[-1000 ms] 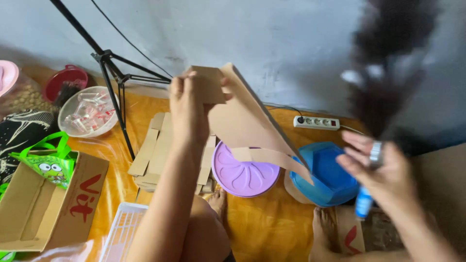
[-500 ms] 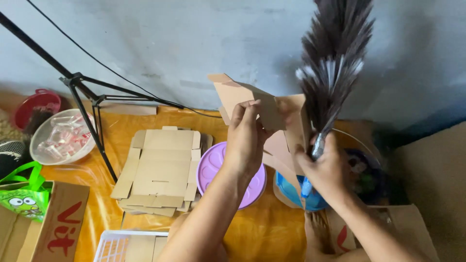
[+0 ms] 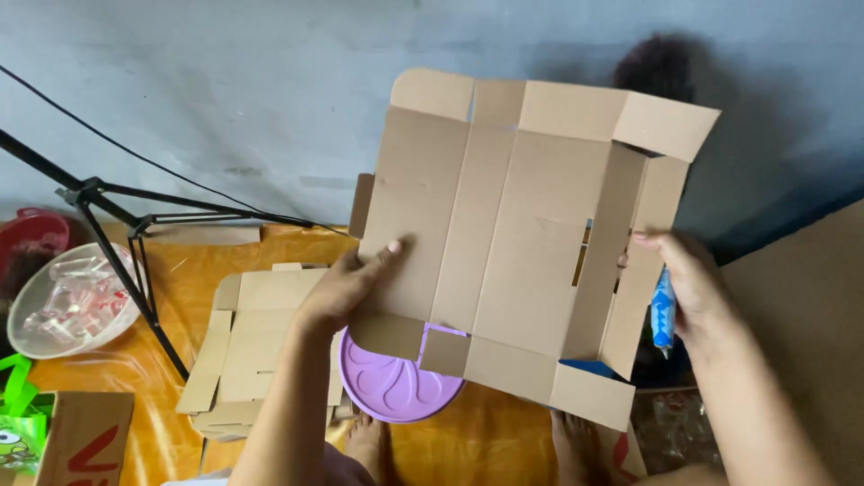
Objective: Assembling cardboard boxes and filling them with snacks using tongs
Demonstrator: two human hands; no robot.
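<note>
Floor: an orange-yellow cloth (image 3: 504,445) covers the ground, running up to a blue-grey wall (image 3: 225,99).
Room: a black tripod (image 3: 126,238) stands at the left, a thin cable slanting down the wall behind it.
Left edge: a clear bowl (image 3: 67,306) of pale bits, a red bowl (image 3: 31,236) behind it, a green bag (image 3: 16,432) and a printed carton (image 3: 81,441) in the corner.
Middle: a stack of flat cardboard blanks (image 3: 256,346) lies on the cloth; a purple round lid (image 3: 396,387) sits just beside it, partly hidden.
Held thing: an unfolded cardboard box blank (image 3: 517,234), flaps out, held up flat before the wall and above the lid.
Left hand (image 3: 346,288): forearm rising from below, thumb laid on the near face of the blank's left panel, fingers behind it (pinching the sheet).
Right hand (image 3: 688,288): at the blank's right flap, thumb on the flap's edge, fingers curled tight around a blue handle (image 3: 662,315) of a duster whose dark head (image 3: 655,67) shows above the blank.
Below: bare feet (image 3: 576,445) on the cloth.
</note>
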